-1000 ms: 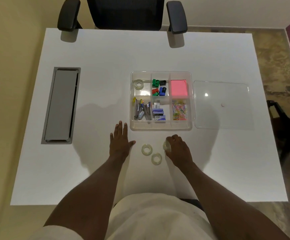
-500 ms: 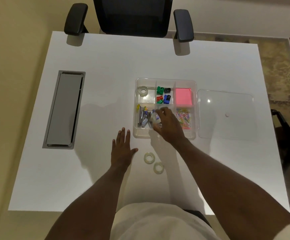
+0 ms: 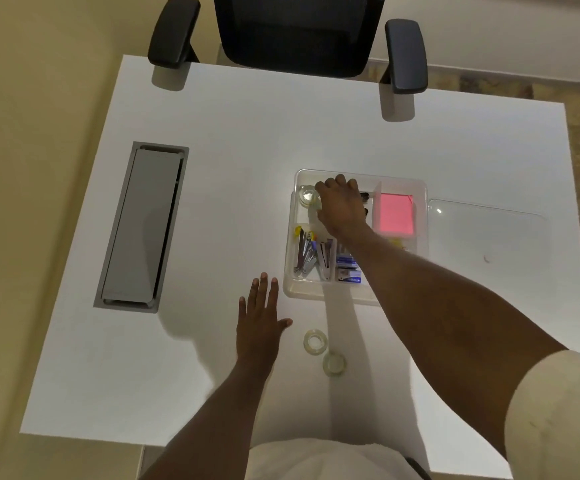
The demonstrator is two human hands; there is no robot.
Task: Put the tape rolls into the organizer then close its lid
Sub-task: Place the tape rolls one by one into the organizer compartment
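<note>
The clear organizer [image 3: 316,292] sits on the white desk, its lid [image 3: 489,237] lying flat beside it on the right. My right hand [image 3: 342,206] reaches over the far left compartment, fingers curled down around a clear tape roll at its fingertips. Another tape roll [image 3: 306,195] lies in that compartment, just left of the hand. Two more tape rolls [image 3: 315,342] [image 3: 334,364] rest on the desk in front of the organizer. My left hand [image 3: 260,318] lies flat on the desk, fingers spread, holding nothing, left of those rolls.
Other compartments hold a pink note pad [image 3: 395,213], staplers and clippers [image 3: 311,252] and staple boxes [image 3: 349,268]. A grey cable hatch [image 3: 143,226] is set into the desk at the left. A black office chair [image 3: 299,29] stands at the far edge.
My right hand picked a tape roll off the desk and carried it forward over the organizer to the far left compartment. My left hand stayed flat on the desk.
</note>
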